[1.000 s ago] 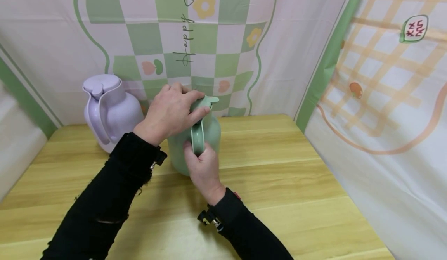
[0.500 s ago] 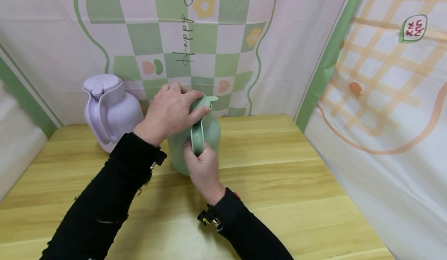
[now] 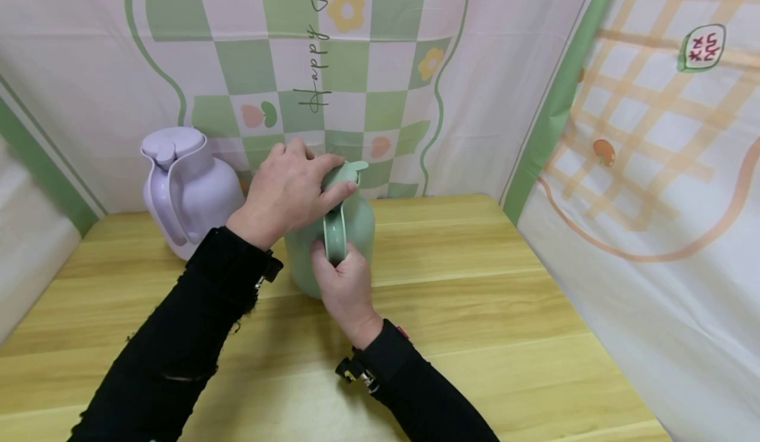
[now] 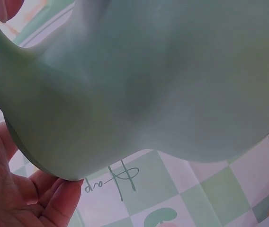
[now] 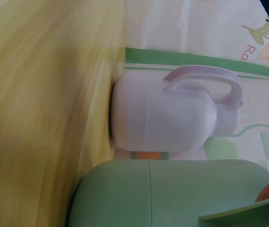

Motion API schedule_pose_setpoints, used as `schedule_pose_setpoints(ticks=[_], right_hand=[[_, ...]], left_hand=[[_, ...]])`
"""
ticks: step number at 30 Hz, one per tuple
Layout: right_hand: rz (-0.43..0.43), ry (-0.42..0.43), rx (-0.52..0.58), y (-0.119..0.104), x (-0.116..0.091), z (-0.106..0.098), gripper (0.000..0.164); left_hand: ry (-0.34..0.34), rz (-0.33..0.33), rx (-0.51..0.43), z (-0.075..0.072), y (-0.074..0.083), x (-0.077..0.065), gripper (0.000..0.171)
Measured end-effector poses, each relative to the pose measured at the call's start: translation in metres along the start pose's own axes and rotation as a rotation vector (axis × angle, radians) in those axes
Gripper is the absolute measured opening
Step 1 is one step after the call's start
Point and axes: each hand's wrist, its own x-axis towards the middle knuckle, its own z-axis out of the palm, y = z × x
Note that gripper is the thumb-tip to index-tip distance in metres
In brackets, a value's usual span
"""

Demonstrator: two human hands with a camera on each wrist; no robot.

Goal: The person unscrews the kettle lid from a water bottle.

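A pale green thermos jug [image 3: 301, 267] stands upright on the table in the head view, its handle [image 3: 336, 234] toward me. My right hand [image 3: 349, 285] grips that handle, thumb on the near side. From above, my left hand [image 3: 289, 190] holds the jug's green lid [image 3: 341, 177], thumb at the near side and fingers over the far edge. A small tab [image 3: 361, 165] sticks out at the lid's right. In the left wrist view, curled fingertips [image 4: 63, 201] meet the top edge of the jug [image 4: 144, 90]. The right wrist view shows the jug's side [image 5: 120, 194] and handle [image 5: 248, 215].
A lilac thermos jug [image 3: 210, 188], lid on, stands at the back left of the wooden table [image 3: 475, 310], behind my left wrist. Checked and patterned cloth [image 3: 404, 6] hangs behind the table and along its right side [image 3: 647, 185].
The lid's tab and my left fingertips have shifted very slightly left and up. Both hands keep their hold, and the jug's base stays in place.
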Motion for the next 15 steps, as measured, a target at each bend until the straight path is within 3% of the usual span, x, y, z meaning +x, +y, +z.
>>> schedule_pose_setpoints(ticks=[6, 15], right_hand=[[0.010, 0.001, -0.005, -0.006, 0.000, 0.000, 0.045], [0.005, 0.002, 0.006, -0.036, 0.000, -0.004, 0.044]], left_hand=[[0.011, -0.003, 0.012, 0.000, 0.000, -0.001, 0.061], [0.020, -0.017, 0.032, 0.000, 0.001, -0.003, 0.065]])
